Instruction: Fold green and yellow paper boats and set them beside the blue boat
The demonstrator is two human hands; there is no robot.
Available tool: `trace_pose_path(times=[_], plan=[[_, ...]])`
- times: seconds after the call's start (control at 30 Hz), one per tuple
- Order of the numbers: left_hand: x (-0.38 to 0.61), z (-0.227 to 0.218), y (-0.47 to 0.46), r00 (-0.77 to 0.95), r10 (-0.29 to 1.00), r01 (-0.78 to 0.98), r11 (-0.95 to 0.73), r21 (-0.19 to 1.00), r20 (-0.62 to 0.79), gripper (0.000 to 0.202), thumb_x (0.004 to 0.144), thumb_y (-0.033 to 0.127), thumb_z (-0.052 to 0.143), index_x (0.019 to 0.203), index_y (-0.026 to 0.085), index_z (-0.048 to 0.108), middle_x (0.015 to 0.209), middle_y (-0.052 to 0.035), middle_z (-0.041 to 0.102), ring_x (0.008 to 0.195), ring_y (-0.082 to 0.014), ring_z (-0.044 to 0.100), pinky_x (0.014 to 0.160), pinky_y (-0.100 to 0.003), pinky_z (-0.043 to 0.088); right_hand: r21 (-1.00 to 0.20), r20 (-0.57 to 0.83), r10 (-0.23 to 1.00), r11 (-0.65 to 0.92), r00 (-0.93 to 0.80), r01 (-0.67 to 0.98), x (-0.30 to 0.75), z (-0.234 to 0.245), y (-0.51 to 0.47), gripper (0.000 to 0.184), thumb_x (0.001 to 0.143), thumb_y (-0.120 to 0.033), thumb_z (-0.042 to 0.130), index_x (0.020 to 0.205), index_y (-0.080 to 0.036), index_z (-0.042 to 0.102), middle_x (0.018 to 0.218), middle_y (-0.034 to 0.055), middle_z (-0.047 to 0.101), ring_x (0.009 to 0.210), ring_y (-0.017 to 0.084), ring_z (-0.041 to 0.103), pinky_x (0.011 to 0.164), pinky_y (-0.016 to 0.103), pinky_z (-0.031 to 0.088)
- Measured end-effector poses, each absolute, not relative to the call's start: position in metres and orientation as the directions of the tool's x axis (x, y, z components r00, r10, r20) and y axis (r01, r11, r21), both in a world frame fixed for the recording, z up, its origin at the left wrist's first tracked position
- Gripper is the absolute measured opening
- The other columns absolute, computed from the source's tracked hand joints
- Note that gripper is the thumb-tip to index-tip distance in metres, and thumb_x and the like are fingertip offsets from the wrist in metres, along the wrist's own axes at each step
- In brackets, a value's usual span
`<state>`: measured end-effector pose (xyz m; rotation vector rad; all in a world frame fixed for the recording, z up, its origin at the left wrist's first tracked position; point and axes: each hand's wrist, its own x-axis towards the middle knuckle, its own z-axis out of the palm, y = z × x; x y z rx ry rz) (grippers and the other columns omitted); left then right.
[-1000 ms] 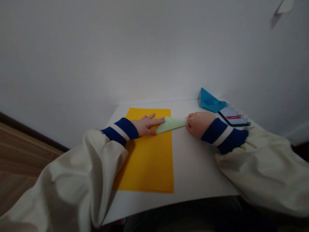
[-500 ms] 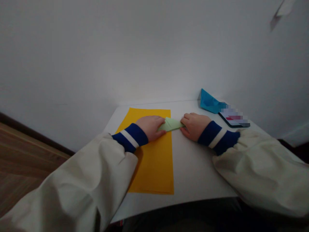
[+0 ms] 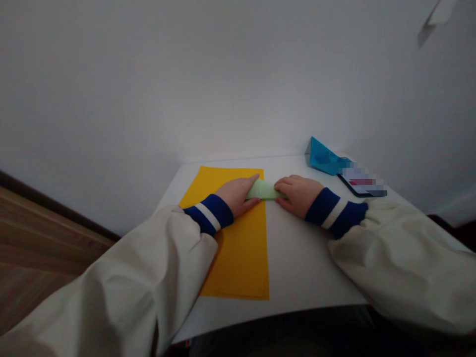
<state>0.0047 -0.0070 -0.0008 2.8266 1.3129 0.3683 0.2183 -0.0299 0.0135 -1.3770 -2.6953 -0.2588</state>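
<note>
A folded piece of pale green paper (image 3: 264, 190) lies between my two hands, partly over the edge of the yellow paper (image 3: 240, 248). My left hand (image 3: 238, 195) grips its left end, with the thumb along the near edge and the fingers at the far side. At the right end, the fingers and thumb of my right hand (image 3: 299, 192) are closed on the green paper. Both ends of the green paper are partly covered by my fingers. Its near edge runs almost straight from thumb to thumb.
A blue folded paper shape (image 3: 324, 157) stands at the back right of the white table (image 3: 308, 267). In front of it lies a phone (image 3: 359, 181) with a blurred screen. A wall (image 3: 238, 89) rises behind the table, and a wooden panel (image 3: 44, 253) stands at the left.
My left hand has shifted slightly right, its upper fingers now stretched further along the green paper. The paper's near edge has levelled, and its visible face looks more rounded.
</note>
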Motion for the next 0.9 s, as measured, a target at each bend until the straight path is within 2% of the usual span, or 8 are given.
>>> trace_pose_path(times=[0.17,0.27,0.43,0.53,0.6,0.67,0.77,0.9], plan=[[0.005,-0.003,-0.005,0.611,0.750,0.753,-0.650,0.108,0.252,0.063,0.082,0.040,0.051,0.134,0.007,0.035,0.125,-0.0178,0.052,0.115,-0.0273,0.050,0.098,-0.039,0.038,0.055,0.202,0.789,0.582,-0.580,0.811,0.220,0.012,-0.029,0.030,0.083,-0.034,0.045,0.100,-0.014,0.061,0.102,0.0109,0.063,0.094,0.023,0.056,0.082,0.034,0.043],[0.004,-0.003,-0.004,0.604,0.755,0.753,-0.645,0.126,0.255,0.061,0.082,0.041,0.051,0.132,0.008,0.038,0.124,-0.0166,0.054,0.114,-0.0272,0.051,0.097,-0.039,0.039,-0.041,0.256,0.796,0.575,-0.548,0.817,0.223,0.007,-0.026,0.028,0.079,-0.032,0.050,0.099,-0.014,0.061,0.096,0.0102,0.065,0.089,0.023,0.057,0.079,0.036,0.045],[0.004,-0.001,-0.005,0.569,0.770,0.760,-0.626,0.172,0.287,0.057,0.084,0.043,0.047,0.131,0.011,0.040,0.120,-0.0136,0.057,0.107,-0.0265,0.055,0.092,-0.039,0.042,-0.459,0.361,0.860,0.501,-0.361,0.734,0.222,-0.002,-0.019,0.030,0.076,-0.025,0.054,0.105,-0.016,0.057,0.094,0.0079,0.065,0.071,0.016,0.060,0.067,0.031,0.050],[0.005,0.003,-0.008,0.550,0.788,0.758,-0.610,0.229,0.276,0.054,0.087,0.043,0.043,0.131,0.013,0.040,0.112,-0.0115,0.062,0.103,-0.0254,0.057,0.089,-0.038,0.044,-0.772,0.287,0.927,0.372,-0.240,0.515,0.217,-0.004,-0.015,0.033,0.077,-0.027,0.056,0.108,-0.017,0.052,0.096,0.0086,0.064,0.072,0.015,0.063,0.063,0.031,0.054],[0.005,0.005,-0.010,0.551,0.794,0.761,-0.605,0.235,0.258,0.049,0.089,0.041,0.039,0.130,0.015,0.042,0.106,-0.0101,0.065,0.099,-0.0246,0.059,0.086,-0.038,0.045,-0.904,0.204,0.951,0.275,-0.233,0.328,0.212,-0.004,-0.015,0.034,0.077,-0.031,0.057,0.107,-0.018,0.050,0.098,0.0084,0.062,0.076,0.016,0.064,0.063,0.032,0.056],[0.005,0.006,-0.010,0.584,0.771,0.744,-0.634,0.212,0.255,0.045,0.090,0.038,0.038,0.128,0.016,0.045,0.102,-0.0100,0.065,0.095,-0.0241,0.060,0.083,-0.037,0.045,-0.952,0.167,0.951,0.225,-0.262,0.210,0.208,-0.004,-0.017,0.037,0.075,-0.032,0.059,0.108,-0.019,0.049,0.104,0.0085,0.059,0.078,0.017,0.065,0.065,0.034,0.057],[0.006,0.008,-0.011,0.651,0.704,0.673,-0.709,0.212,0.284,0.043,0.088,0.033,0.042,0.127,0.016,0.046,0.103,-0.0106,0.064,0.090,-0.0221,0.060,0.079,-0.036,0.046,-0.961,0.176,0.927,0.235,-0.331,0.147,0.202,-0.007,-0.022,0.052,0.071,-0.033,0.064,0.116,-0.019,0.045,0.116,0.0114,0.056,0.085,0.019,0.065,0.074,0.037,0.057],[0.012,0.012,-0.016,0.608,0.731,0.641,-0.682,0.352,0.309,0.047,0.086,0.027,0.045,0.131,0.016,0.040,0.095,-0.0083,0.067,0.071,-0.0171,0.062,0.069,-0.031,0.048,-0.933,0.285,0.883,0.344,-0.372,0.103,0.198,-0.009,-0.025,0.071,0.070,-0.035,0.066,0.130,-0.018,0.033,0.133,0.0156,0.045,0.112,0.025,0.054,0.089,0.040,0.051]])
